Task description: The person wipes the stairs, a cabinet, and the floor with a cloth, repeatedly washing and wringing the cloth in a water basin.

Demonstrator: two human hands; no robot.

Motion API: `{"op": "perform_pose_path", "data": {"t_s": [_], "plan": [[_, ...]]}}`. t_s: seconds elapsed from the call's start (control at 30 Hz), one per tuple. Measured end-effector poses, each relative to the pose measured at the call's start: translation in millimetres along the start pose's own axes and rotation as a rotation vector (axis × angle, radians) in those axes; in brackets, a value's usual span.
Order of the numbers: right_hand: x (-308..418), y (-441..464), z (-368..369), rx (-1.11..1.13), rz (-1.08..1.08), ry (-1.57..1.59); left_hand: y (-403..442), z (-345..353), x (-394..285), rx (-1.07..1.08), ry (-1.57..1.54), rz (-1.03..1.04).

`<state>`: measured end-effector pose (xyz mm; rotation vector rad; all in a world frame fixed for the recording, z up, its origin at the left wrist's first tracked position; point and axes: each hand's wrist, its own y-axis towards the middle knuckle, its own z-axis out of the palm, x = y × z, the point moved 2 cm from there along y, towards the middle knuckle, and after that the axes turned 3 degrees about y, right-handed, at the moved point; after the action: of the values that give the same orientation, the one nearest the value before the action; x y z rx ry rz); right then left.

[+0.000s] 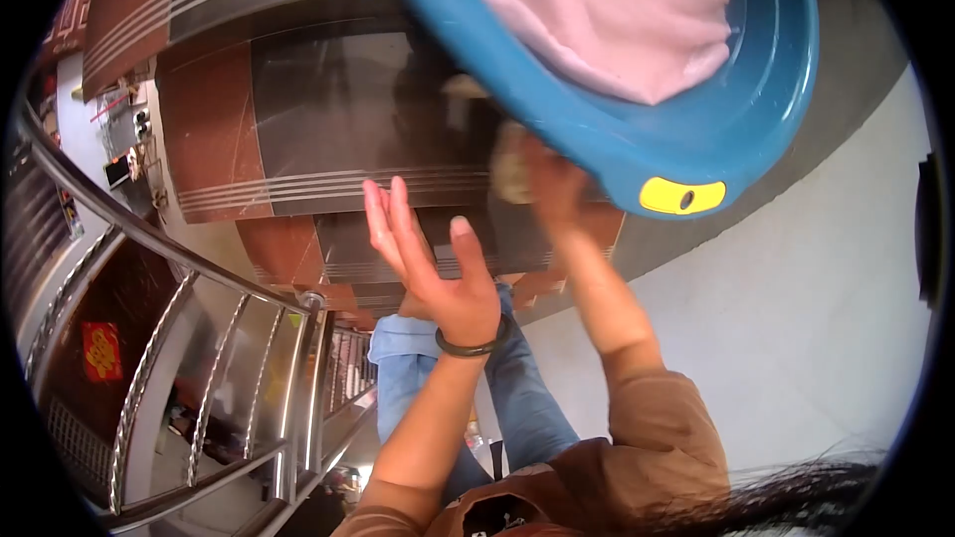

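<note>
My left hand point(443, 283) is raised over the steps with its fingers apart and nothing in it. A dark bangle circles that wrist. My right hand point(555, 179) is smeared by motion beside the lower rim of the basin. Against its fingers is a pale, blurred cloth point(511, 165), close to the polished stair tread point(348, 104). The blue plastic basin point(617, 154) stands at the upper right, partly hiding the stairs. Inside the basin lies a bunched pink cloth point(617, 20), and a yellow label point(682, 197) marks the basin's outer side.
A metal stair railing point(159, 239) with twisted bars runs down the left side. Brown and black steps with pale stripes descend toward my legs point(527, 398). A pale wall point(776, 318) borders the right. Beyond the railing hangs a red and yellow decoration point(100, 351).
</note>
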<state>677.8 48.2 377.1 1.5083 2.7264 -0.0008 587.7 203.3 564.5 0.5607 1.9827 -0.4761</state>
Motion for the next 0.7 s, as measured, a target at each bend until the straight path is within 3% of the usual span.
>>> {"op": "perform_pose_path", "data": {"t_s": [0.03, 0.07, 0.27, 0.3, 0.37, 0.43, 0.47, 0.53, 0.7], "plan": [[-35.7, -13.8, 20.4, 0.003, -0.128, -0.595, 2.6, -3.4, -1.1, 0.020, 0.037, -0.020], [-61.1, -17.3, 33.3, -0.015, -0.214, -0.912, 4.2, -7.7, -3.2, 0.045, 0.075, -0.039], [-25.2, 87.2, 8.7, -0.573, 0.246, 0.333, 9.1, -15.9, -5.9, 0.036, -0.030, -0.119], [15.9, 100.3, -8.4, -0.506, 0.303, 0.371, 12.0, -19.0, -5.6, 0.023, -0.034, -0.125], [100.6, 109.0, -15.3, -0.422, 0.252, 0.359, 19.2, -29.2, -2.9, -0.007, 0.029, -0.128], [175.4, 118.3, -3.9, -0.303, 0.047, 0.459, 26.6, -40.1, 8.6, -0.094, 0.042, -0.155], [217.7, 126.2, -2.4, -0.282, -0.007, 0.652, 31.8, -47.6, 14.9, -0.151, 0.035, -0.167], [287.5, 154.3, -15.3, -0.112, -0.135, 0.661, 38.2, -60.3, 30.6, -0.252, 0.044, -0.226], [356.9, 189.7, -16.5, 0.106, -0.566, 0.726, 47.1, -90.4, 59.6, -0.380, -0.027, -0.376]]}}
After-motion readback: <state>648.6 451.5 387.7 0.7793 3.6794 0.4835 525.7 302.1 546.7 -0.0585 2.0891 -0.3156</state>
